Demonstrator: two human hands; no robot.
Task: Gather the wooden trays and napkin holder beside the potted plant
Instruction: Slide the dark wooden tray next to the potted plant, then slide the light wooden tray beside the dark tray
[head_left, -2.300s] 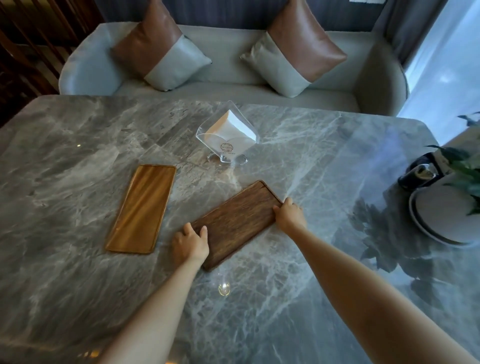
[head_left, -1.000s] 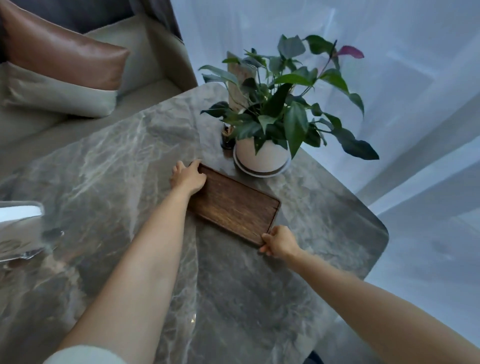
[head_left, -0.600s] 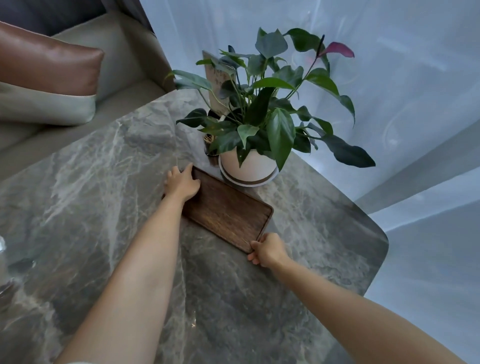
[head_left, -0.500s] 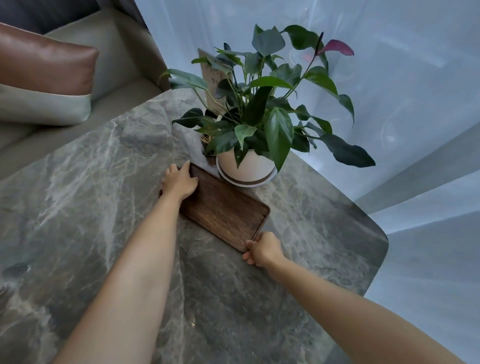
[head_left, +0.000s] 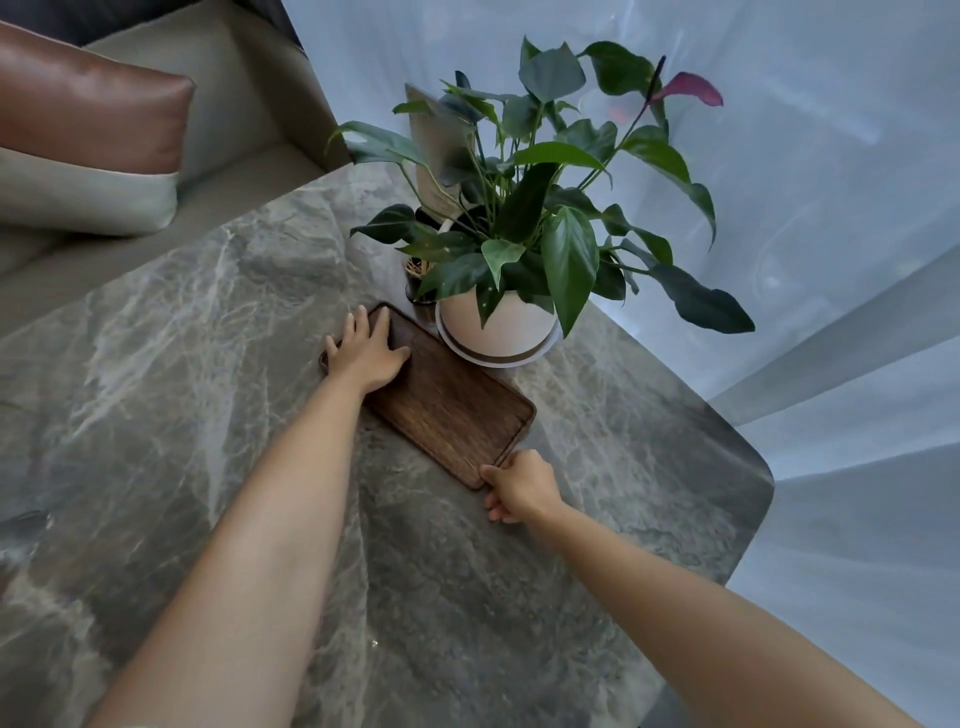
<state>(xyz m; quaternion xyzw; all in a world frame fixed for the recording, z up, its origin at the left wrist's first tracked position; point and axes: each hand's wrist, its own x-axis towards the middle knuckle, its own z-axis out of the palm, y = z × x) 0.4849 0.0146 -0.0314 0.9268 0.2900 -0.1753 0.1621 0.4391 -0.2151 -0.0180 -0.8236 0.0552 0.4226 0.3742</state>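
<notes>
Head view: dark tray (head_left: 452, 410) lies beside plant (head_left: 498, 332); left hand (head_left: 366, 353) spread flat on it, right hand (head_left: 519, 486) pinching its corner; other items unseen.

Dark wooden tray (head_left: 457, 410), rectangular with rounded corners, lying flat and diagonal, far corner just beside the potted plant (head_left: 498, 327)

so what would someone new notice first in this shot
The leafy green potted plant in its white round pot stands near the far right corner of the grey marble table. Right beside it lies a dark brown rectangular wooden tray, with the left hand flat on its far end and the right hand at its near corner.
</notes>
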